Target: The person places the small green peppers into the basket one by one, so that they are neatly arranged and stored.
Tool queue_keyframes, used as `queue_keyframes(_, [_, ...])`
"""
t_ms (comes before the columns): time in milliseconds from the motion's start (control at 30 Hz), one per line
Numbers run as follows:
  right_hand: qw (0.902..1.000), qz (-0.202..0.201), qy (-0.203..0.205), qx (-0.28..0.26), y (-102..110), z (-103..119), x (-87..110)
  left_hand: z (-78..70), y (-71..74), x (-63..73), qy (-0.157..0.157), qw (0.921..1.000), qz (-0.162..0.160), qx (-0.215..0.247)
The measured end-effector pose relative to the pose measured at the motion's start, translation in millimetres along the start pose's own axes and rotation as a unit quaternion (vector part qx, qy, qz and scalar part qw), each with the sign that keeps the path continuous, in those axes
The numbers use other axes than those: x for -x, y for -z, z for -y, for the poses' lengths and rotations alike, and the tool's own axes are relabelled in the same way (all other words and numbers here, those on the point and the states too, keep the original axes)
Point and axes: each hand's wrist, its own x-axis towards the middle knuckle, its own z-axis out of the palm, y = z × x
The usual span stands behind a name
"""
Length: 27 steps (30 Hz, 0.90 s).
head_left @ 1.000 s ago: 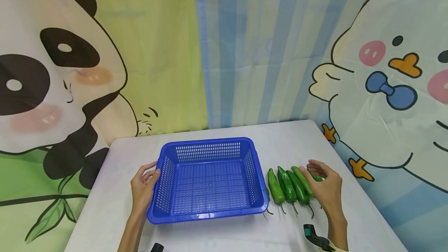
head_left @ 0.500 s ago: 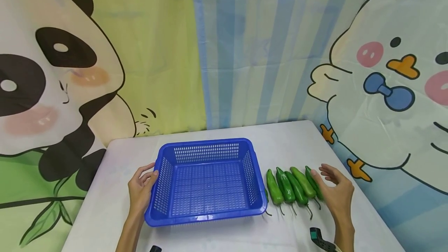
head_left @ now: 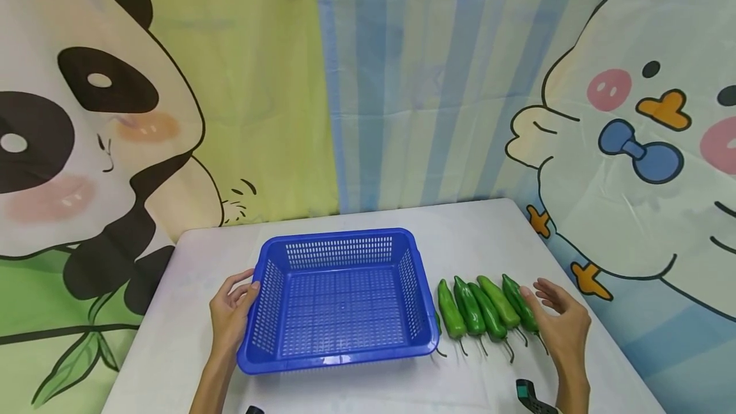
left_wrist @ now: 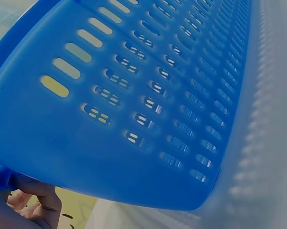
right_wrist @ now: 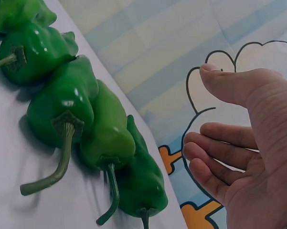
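Note:
A blue plastic basket [head_left: 339,360] with slotted walls stands on the table, its inside bare. My left hand [head_left: 228,315] grips its left rim; in the left wrist view the curled fingers [left_wrist: 45,200] show under the rim, beside the slotted side wall. To the basket's right lies a row of several green peppers [head_left: 452,313], stems toward me, the leftmost partly hidden by the basket. Just right of the rightmost pepper [head_left: 519,301] is my right hand [head_left: 566,328], fingers loosely bent with nothing held. The right wrist view shows a gap between that hand and the peppers.
A white-covered table [head_left: 471,229] carries everything. Behind it hang cartoon curtains [head_left: 397,82] with a panda on the left and a chick on the right. A black wrist device [head_left: 531,397] sits at my right wrist.
My right hand has moved right, off the rightmost pepper, which now shows fully at the end of the row. The left hand keeps its grip and the basket has barely shifted.

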Motion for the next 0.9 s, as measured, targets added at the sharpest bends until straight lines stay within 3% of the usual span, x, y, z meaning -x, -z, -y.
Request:
queue_keyframes(700, [0.9973,0.036,-0.057,0.029,-2.1,-21.1,3.4,-0.2,-0.5,-0.7,0.011,0.9999,-0.001,0.012])
queue_keyframes(900, [0.9977,0.035,-0.050,0.028,-4.5,-28.3,4.5,0.5,-0.1,0.3,0.010,0.9999,-0.001,0.011])
